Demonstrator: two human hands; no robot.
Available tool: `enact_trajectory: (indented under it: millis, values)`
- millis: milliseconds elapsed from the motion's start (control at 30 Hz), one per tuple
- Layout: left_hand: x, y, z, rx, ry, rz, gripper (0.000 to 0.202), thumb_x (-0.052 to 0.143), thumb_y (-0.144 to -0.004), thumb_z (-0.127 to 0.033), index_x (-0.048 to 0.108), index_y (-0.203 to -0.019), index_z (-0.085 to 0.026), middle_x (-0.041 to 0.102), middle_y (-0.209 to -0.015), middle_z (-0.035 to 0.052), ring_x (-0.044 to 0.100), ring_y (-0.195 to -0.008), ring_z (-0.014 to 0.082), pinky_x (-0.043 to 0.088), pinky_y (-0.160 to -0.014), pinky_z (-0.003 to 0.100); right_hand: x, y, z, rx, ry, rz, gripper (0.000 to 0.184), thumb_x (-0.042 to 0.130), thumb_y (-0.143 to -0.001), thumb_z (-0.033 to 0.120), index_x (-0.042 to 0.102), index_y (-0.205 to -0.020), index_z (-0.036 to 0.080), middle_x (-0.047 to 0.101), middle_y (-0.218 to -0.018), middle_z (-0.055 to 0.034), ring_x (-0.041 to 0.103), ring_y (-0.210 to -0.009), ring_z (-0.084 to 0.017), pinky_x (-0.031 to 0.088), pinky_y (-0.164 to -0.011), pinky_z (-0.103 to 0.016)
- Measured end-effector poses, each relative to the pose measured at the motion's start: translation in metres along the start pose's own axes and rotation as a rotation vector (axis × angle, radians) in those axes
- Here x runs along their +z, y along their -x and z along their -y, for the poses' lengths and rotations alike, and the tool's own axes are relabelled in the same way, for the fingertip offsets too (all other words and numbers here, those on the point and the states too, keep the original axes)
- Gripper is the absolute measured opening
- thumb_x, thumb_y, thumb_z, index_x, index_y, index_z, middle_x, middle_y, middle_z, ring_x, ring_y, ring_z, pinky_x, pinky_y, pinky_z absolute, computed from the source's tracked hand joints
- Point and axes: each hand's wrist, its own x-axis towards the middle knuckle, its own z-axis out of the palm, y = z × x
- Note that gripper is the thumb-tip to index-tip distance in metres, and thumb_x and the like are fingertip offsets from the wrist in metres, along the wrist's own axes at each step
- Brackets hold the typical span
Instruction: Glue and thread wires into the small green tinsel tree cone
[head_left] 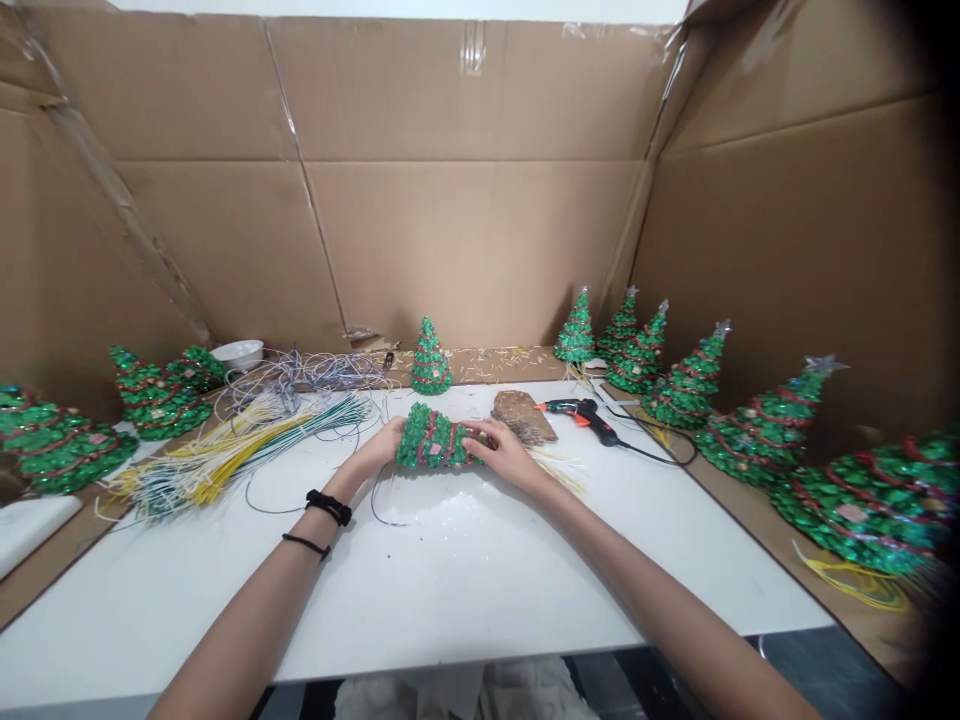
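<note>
A small green Christmas tree (431, 437) with red garland bands lies tilted on its side between my hands, over the middle of the white table. My left hand (382, 448) grips its left end, the fingers partly hidden behind it. On the right side, my right hand (504, 452) has its fingers curled onto the tree's surface. Just beyond my right hand lies a brown, glue-stained piece of board (523, 415). A black and orange glue gun (589, 415) rests to the right of the board, its cable curving away.
Bundled white, yellow and green wires (225, 455) spread across the left, with tangled strands (307, 375) behind. A white bowl (238, 355) stands at back left. One finished tree (431, 360) is at the back; several star-topped trees (686, 380) line the right. Cardboard walls (480, 230) enclose the table (465, 580).
</note>
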Motion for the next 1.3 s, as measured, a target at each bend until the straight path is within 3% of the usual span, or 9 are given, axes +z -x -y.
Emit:
enact_trajectory:
  millis: [200, 467, 933, 1133, 1300]
  values:
    - [0.000, -0.001, 0.002, -0.011, 0.019, -0.028, 0.026, 0.064, -0.069, -0.032, 0.070, -0.082, -0.011, 0.069, -0.075, 0.0056, 0.058, -0.068, 0.0163, 0.049, -0.067, 0.027, 0.001, 0.000, 0.001, 0.025, 0.004, -0.016, 0.038, 0.053, -0.086, 0.038, 0.062, -0.119, 0.023, 0.059, -0.091, -0.0059, 0.051, -0.094, -0.021, 0.039, -0.086, -0.034]
    - [0.001, 0.000, 0.000, -0.011, 0.034, -0.051, 0.022, 0.067, -0.066, -0.032, 0.069, -0.072, -0.011, 0.067, -0.068, 0.0047, 0.056, -0.063, 0.0152, 0.048, -0.061, 0.025, 0.003, 0.000, -0.005, -0.030, 0.013, -0.027, 0.037, 0.050, -0.088, 0.038, 0.061, -0.120, 0.022, 0.059, -0.091, -0.0065, 0.051, -0.093, -0.021, 0.040, -0.086, -0.034]
    - [-0.002, -0.003, 0.008, -0.015, 0.063, -0.058, 0.023, 0.066, -0.068, -0.034, 0.070, -0.073, -0.012, 0.068, -0.070, 0.0049, 0.058, -0.064, 0.0155, 0.049, -0.065, 0.026, 0.005, 0.001, -0.003, -0.029, 0.033, -0.053, 0.035, 0.051, -0.088, 0.038, 0.061, -0.117, 0.023, 0.060, -0.094, -0.0063, 0.051, -0.097, -0.021, 0.038, -0.091, -0.036]
    - [-0.001, 0.001, -0.002, -0.005, -0.011, -0.063, 0.023, 0.069, -0.065, -0.034, 0.070, -0.074, -0.012, 0.069, -0.070, 0.0054, 0.060, -0.069, 0.0182, 0.050, -0.064, 0.027, 0.005, 0.003, -0.002, -0.032, 0.031, -0.045, 0.036, 0.044, -0.091, 0.040, 0.060, -0.118, 0.023, 0.059, -0.099, -0.0071, 0.049, -0.100, -0.022, 0.036, -0.095, -0.039]
    - [0.003, 0.007, -0.010, 0.016, -0.033, -0.047, 0.028, 0.069, -0.065, -0.035, 0.070, -0.083, -0.013, 0.071, -0.079, 0.0061, 0.062, -0.084, 0.0224, 0.051, -0.075, 0.030, -0.008, 0.002, -0.005, -0.045, 0.007, -0.277, 0.039, 0.034, -0.093, 0.036, 0.053, -0.126, 0.026, 0.058, -0.104, -0.0067, 0.047, -0.104, -0.023, 0.035, -0.097, -0.043]
